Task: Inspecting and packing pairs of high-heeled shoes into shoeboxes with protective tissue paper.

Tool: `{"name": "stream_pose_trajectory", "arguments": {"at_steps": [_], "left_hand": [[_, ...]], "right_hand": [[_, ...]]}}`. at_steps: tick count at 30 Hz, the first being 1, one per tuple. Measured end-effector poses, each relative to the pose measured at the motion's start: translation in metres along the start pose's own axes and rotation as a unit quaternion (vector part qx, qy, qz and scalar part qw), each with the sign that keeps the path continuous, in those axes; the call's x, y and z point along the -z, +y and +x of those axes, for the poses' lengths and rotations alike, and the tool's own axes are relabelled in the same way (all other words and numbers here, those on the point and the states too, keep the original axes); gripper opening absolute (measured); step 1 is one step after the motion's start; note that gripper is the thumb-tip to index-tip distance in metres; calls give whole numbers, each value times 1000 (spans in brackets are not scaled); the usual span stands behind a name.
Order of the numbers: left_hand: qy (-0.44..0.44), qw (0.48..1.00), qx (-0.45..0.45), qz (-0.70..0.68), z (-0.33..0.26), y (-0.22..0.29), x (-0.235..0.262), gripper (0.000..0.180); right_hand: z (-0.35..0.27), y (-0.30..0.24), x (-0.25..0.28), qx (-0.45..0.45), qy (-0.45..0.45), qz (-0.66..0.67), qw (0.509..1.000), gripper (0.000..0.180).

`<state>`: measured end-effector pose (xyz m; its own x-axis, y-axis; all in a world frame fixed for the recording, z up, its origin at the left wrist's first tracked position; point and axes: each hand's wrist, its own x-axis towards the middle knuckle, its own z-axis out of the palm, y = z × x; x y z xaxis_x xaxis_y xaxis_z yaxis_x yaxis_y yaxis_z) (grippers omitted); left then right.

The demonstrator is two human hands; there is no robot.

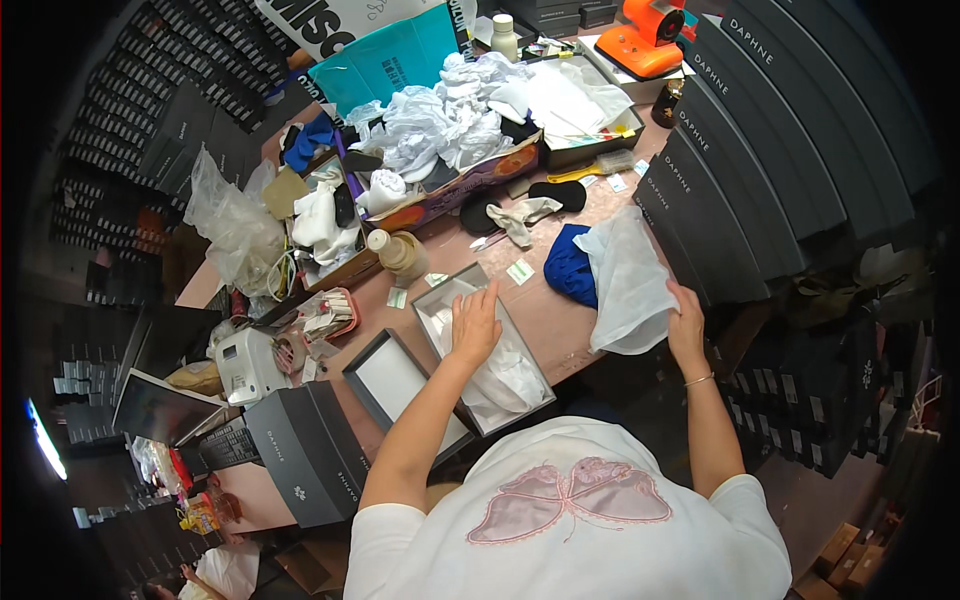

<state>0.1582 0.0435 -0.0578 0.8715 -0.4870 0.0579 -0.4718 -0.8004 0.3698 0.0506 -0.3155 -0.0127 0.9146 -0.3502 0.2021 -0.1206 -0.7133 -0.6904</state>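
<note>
My left hand [475, 325] rests with fingers stretched out over the upper part of an open grey shoebox [542, 392]. White tissue paper [508, 376] lies inside that box; whether anything is under it is hidden. To its left is a dark-rimmed box lid [392, 378] with a pale inside. Off to the right, my right hand [686, 318] is closed on the edge of a thin white translucent bag [628, 285]. The bag partly covers a blue cloth [570, 266] on the table's right side.
Tall stacks of dark shoeboxes [715, 200] stand along the right. Beyond my hands, a carton [455, 192] overflows with crumpled white paper, near black pads [557, 196] and a yellow-handled brush [600, 166]. A beige bottle [398, 254] and a white label printer [250, 366] are at left.
</note>
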Motion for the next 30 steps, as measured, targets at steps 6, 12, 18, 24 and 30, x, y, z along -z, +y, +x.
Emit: {"name": "stream_pose_trajectory", "arguments": {"at_steps": [6, 12, 18, 24, 30], "left_hand": [[34, 992, -27, 120, -5, -17, -13, 50], [-191, 962, -180, 75, -17, -21, -32, 11], [-169, 978, -108, -66, -44, -41, 14, 25], [-243, 942, 19, -233, -38, -19, 28, 38], [-95, 596, 299, -739, 27, 24, 3, 71]], "right_hand": [[26, -29, 12, 28, -56, 24, 998, 39], [19, -26, 7, 27, -79, 10, 996, 38], [56, -14, 25, 26, -4, 41, 999, 35], [97, -54, 23, 107, -39, 22, 993, 31], [105, -151, 35, 251, -193, 99, 943, 15]]}}
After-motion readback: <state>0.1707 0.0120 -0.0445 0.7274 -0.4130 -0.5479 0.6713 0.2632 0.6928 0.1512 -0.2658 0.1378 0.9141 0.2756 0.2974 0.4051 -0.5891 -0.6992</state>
